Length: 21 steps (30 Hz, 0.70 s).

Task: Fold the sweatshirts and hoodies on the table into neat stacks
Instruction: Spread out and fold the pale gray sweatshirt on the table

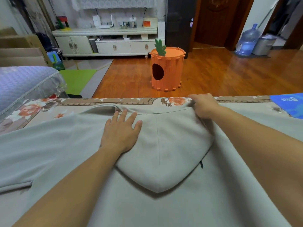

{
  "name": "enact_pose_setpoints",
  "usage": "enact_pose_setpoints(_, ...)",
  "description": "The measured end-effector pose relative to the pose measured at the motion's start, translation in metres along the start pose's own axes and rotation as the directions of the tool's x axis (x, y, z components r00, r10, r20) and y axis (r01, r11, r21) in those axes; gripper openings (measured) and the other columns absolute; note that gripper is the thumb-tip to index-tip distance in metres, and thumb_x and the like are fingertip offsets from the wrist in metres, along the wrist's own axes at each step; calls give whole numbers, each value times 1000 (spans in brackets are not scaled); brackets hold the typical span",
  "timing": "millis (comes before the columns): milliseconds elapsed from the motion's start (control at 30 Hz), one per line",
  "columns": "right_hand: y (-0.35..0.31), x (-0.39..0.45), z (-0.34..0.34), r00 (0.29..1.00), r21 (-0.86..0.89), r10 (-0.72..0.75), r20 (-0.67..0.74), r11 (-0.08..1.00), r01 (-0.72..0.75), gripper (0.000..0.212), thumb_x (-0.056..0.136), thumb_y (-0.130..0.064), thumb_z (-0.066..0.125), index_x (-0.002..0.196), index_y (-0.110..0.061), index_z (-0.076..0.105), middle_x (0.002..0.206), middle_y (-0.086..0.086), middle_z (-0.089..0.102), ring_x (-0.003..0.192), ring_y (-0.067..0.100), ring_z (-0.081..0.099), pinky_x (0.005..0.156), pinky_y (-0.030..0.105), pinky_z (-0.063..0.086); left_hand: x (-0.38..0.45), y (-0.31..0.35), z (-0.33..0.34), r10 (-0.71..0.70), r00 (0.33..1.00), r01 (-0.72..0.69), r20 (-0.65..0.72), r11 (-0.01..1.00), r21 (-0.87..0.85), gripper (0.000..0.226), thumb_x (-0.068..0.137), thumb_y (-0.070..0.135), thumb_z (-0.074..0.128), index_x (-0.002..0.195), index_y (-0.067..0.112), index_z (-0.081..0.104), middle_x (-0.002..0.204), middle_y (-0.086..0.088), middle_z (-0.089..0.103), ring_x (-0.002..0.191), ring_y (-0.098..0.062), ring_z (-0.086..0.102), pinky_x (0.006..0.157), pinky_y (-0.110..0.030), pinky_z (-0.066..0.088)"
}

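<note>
Hoodie, pale grey, lies spread across the desk, its hood folded down flat over the body. Left hand presses flat on the hood, fingers straight. Right hand pinches the hood's far corner. Blue pad at the desk's right edge carries white print, unreadable.

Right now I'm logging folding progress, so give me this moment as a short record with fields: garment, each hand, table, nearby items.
garment: pale grey hoodie spread flat, hood laid down over its body
left hand: flat, fingers straight, pressing the hood
right hand: fingers curled, gripping the hood's far edge
table: floral cloth
nearby: blue item at far right of table; orange carrot-shaped bin on floor beyond
</note>
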State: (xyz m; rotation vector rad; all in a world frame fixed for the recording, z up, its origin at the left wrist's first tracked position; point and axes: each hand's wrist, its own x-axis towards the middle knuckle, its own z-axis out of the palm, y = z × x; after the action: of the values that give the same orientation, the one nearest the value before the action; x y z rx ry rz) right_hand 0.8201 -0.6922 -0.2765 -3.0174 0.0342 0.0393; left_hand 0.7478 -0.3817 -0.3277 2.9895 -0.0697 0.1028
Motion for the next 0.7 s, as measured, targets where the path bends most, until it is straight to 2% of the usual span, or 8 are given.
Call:
enact_pose_setpoints(133,26,10,3,975,58,-7,-221,998,21,10,96,-12,60,99,-22,59,102,8,65,93,26,48,72,38,42,0,-2,1,7,1000,-7,-25,1000,1,66,100,66,12,160,40,22,170,1,18,157,-27,10,125,-51,17)
enact_pose_setpoints(200,34,14,7,948,-19,-11,-318,1000,6,17,95,-11,62,90,-22,50,90,4,58,83,25,48,65,38,41,0,-2,1,14,999,-14,-29,1000,5,65,101,65,12,160,40,22,170,1,19,157,-26,11,125,-49,18)
enact_pose_setpoints(300,44,18,24,889,-311,-272,-369,937,157,24,88,-15,69,92,-18,46,90,4,54,78,23,44,60,35,38,-1,-1,1,16,999,-16,-38,1000,10,64,101,63,13,160,40,22,169,1,20,156,-26,12,124,-48,18)
enact_pose_setpoints(400,52,25,28,882,-343,-364,-299,904,256,25,88,-18,70,106,-16,54,99,7,53,87,25,45,67,39,47,0,-1,0,19,999,-18,-38,1000,13,64,101,63,13,160,40,23,169,0,21,156,-26,12,124,-48,19)
enact_pose_setpoints(500,49,24,13,964,-264,-129,-231,962,65,22,92,-11,62,111,-20,63,109,9,50,104,31,44,81,42,45,2,-2,1,20,999,-19,-34,1000,24,65,100,64,12,160,40,22,169,0,21,156,-27,12,124,-49,19)
enact_pose_setpoints(567,32,20,3,945,-132,-37,-325,991,-7,32,88,-3,65,116,-18,65,120,12,52,114,35,45,90,45,46,2,-2,2,16,1000,-15,-22,999,42,66,100,65,11,160,39,21,170,0,19,156,-27,12,124,-50,19)
enact_pose_setpoints(633,-4,7,-1,883,-124,-257,-394,966,226,43,86,-4,66,128,-14,64,136,17,55,125,41,47,100,52,45,2,-1,3,15,1000,-14,-3,998,62,67,99,65,10,161,39,18,170,0,17,157,-28,10,124,-51,19)
enact_pose_setpoints(700,-36,-17,8,867,-103,-441,-232,897,429,49,98,-36,51,145,-22,51,158,14,37,144,42,31,115,59,30,3,-3,3,27,999,-28,26,997,77,68,99,66,10,161,40,14,171,-1,14,157,-29,8,124,-52,17)
